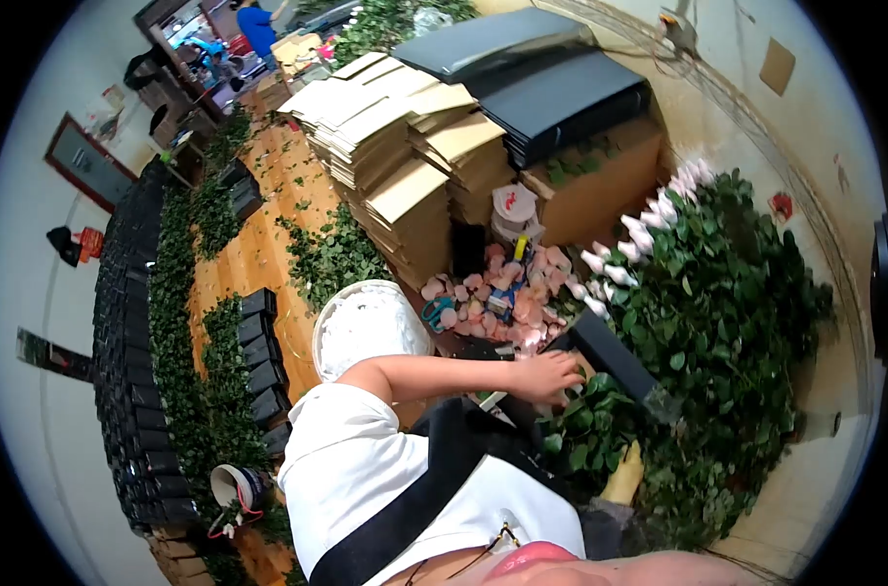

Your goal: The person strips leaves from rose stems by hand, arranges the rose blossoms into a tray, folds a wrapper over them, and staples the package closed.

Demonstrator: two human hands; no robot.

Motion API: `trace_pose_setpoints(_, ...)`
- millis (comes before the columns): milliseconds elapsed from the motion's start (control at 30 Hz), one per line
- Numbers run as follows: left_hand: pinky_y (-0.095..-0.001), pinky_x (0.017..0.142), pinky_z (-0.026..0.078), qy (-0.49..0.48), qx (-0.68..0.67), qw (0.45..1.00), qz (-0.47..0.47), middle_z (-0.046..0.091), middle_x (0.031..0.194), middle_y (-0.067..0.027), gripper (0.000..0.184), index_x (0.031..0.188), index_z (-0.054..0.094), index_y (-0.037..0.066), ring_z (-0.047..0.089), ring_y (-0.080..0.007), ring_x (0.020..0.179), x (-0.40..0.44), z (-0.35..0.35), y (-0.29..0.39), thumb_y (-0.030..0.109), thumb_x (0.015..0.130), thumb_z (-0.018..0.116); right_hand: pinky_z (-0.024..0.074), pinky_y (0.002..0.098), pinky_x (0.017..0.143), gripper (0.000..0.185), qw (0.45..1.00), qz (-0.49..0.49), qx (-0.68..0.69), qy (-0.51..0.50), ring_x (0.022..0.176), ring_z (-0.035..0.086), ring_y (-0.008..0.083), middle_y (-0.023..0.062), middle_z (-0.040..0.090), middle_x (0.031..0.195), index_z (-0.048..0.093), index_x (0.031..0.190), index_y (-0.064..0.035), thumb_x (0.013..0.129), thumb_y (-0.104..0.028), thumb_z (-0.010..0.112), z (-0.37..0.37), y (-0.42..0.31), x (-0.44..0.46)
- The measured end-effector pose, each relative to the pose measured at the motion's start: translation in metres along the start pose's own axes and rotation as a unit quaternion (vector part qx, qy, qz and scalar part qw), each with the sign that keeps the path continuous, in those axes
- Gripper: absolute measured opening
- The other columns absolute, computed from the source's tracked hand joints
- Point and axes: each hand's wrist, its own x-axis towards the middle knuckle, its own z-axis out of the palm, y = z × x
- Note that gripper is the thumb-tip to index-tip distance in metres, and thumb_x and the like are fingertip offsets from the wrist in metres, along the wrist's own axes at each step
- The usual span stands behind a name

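Note:
My bare left hand [549, 377] is closed with its fingers curled at the brown inner edge of a black wrapping sheet [612, 357]. A bunch of green leafy rose stems [590, 428] lies against that sheet, just below the hand. My right hand [623, 477], in a yellow glove, is at the lower end of this bunch. Its fingers are partly hidden among the leaves and seem closed around the stems. Beside both hands is a big heap of leafy roses [727, 342], with pale pink wrapped heads [639, 239] along its upper edge.
Pink petals [522, 303], blue scissors [436, 313] and a yellow marker [520, 247] lie ahead. A white-lined bucket [371, 327] stands by my left arm. Cardboard stacks [390, 146] and black sheets [561, 103] rise beyond. Black-wrapped bunches [136, 371] line the left. A person in blue [256, 29] is far off.

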Motion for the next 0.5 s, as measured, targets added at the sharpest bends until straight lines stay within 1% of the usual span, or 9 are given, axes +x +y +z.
trace_pose_setpoints(100, -0.0485, 0.097, 0.044, 0.018, 0.025, 0.999, -0.021, 0.052, 0.122, -0.0186, 0.058, 0.127, 0.055, 0.003, 0.053, -0.038, 0.113, 0.002, -0.005, 0.006, 0.031, 0.081, 0.077, 0.0524, 0.0422, 0.083, 0.03, 0.964, -0.15, -0.215, -0.047, 0.095, 0.066, 0.0369, 0.0252, 0.069, 0.106, 0.064, 0.126, -0.0041, 0.097, -0.012, 0.061, -0.026, -0.045, -0.001)
trace_pose_setpoints(133, -0.0487, 0.096, 0.045, -0.011, 0.013, 0.999, -0.042, 0.052, 0.122, -0.0191, 0.059, 0.129, 0.054, 0.004, 0.053, -0.0383, 0.113, 0.002, -0.008, 0.007, 0.03, 0.081, 0.076, 0.052, 0.0483, 0.081, 0.031, 0.96, -0.116, -0.247, -0.071, 0.093, 0.064, 0.0427, 0.0247, 0.069, 0.106, 0.065, 0.125, -0.0064, 0.096, -0.018, 0.063, -0.034, -0.07, -0.005)
trace_pose_setpoints(167, -0.0487, 0.095, 0.045, 0.062, 0.018, 0.998, -0.025, 0.052, 0.123, -0.0189, 0.059, 0.13, 0.054, 0.005, 0.053, -0.0381, 0.112, -0.002, 0.007, 0.0, 0.029, 0.082, 0.076, 0.0508, 0.0507, 0.078, 0.033, 0.959, -0.186, -0.216, -0.01, 0.089, 0.064, 0.0421, 0.0224, 0.07, 0.1, 0.066, 0.125, -0.0085, 0.096, -0.023, 0.063, -0.036, -0.074, -0.009)
trace_pose_setpoints(233, -0.0506, 0.096, 0.044, 0.009, 0.071, 0.994, -0.077, 0.052, 0.12, -0.0196, 0.06, 0.131, 0.056, 0.009, 0.05, -0.039, 0.113, 0.001, -0.01, 0.008, 0.037, 0.082, 0.076, 0.0494, 0.05, 0.078, 0.042, 0.953, -0.192, -0.233, 0.021, 0.084, 0.062, 0.0405, 0.0202, 0.067, 0.089, 0.061, 0.134, -0.0116, 0.093, -0.022, 0.065, -0.055, -0.108, -0.01)
trace_pose_setpoints(267, -0.0495, 0.098, 0.043, -0.003, 0.084, 0.994, -0.072, 0.051, 0.118, -0.0191, 0.062, 0.132, 0.056, 0.011, 0.05, -0.0388, 0.112, 0.004, -0.012, 0.008, 0.036, 0.08, 0.077, 0.0472, 0.0501, 0.085, 0.046, 0.962, -0.134, -0.237, -0.018, 0.095, 0.059, 0.0407, 0.0197, 0.066, 0.1, 0.056, 0.138, -0.0101, 0.093, -0.017, 0.065, -0.07, -0.14, -0.011)
trace_pose_setpoints(333, -0.0482, 0.098, 0.041, -0.032, 0.111, 0.99, -0.086, 0.052, 0.112, -0.0166, 0.059, 0.13, 0.057, 0.014, 0.05, -0.0364, 0.111, 0.007, -0.019, 0.015, 0.031, 0.079, 0.079, 0.0504, 0.0487, 0.083, 0.047, 0.953, -0.238, -0.182, 0.053, 0.097, 0.062, 0.0384, 0.0189, 0.067, 0.107, 0.055, 0.135, -0.0046, 0.091, -0.013, 0.068, -0.061, -0.122, -0.004)
trace_pose_setpoints(367, -0.0483, 0.097, 0.041, -0.059, 0.1, 0.99, -0.08, 0.052, 0.111, -0.0163, 0.058, 0.129, 0.057, 0.014, 0.05, -0.0364, 0.111, 0.011, -0.03, 0.021, 0.03, 0.078, 0.079, 0.0507, 0.0492, 0.086, 0.044, 0.974, -0.143, -0.176, -0.027, 0.103, 0.061, 0.0387, 0.0191, 0.066, 0.114, 0.055, 0.135, -0.0032, 0.093, -0.012, 0.067, -0.049, -0.107, -0.007)
trace_pose_setpoints(400, -0.0484, 0.096, 0.042, -0.084, 0.096, 0.988, -0.082, 0.052, 0.109, -0.0159, 0.058, 0.129, 0.057, 0.014, 0.05, -0.0364, 0.111, 0.014, -0.037, 0.024, 0.029, 0.078, 0.079, 0.0511, 0.0499, 0.088, 0.042, 0.981, -0.13, -0.138, -0.046, 0.104, 0.062, 0.0384, 0.0193, 0.066, 0.117, 0.056, 0.133, -0.0019, 0.094, -0.011, 0.067, -0.022, -0.062, -0.006)
trace_pose_setpoints(500, -0.0486, 0.1, 0.04, -0.083, 0.044, 0.994, -0.049, 0.052, 0.122, -0.0157, 0.06, 0.129, 0.053, 0.011, 0.048, -0.0377, 0.12, 0.018, -0.027, 0.01, 0.022, 0.075, 0.078, 0.0516, 0.049, 0.092, 0.042, 0.985, -0.074, -0.118, -0.097, 0.108, 0.062, 0.0377, 0.0195, 0.066, 0.12, 0.056, 0.134, -0.0029, 0.094, -0.011, 0.067, -0.041, -0.086, -0.004)
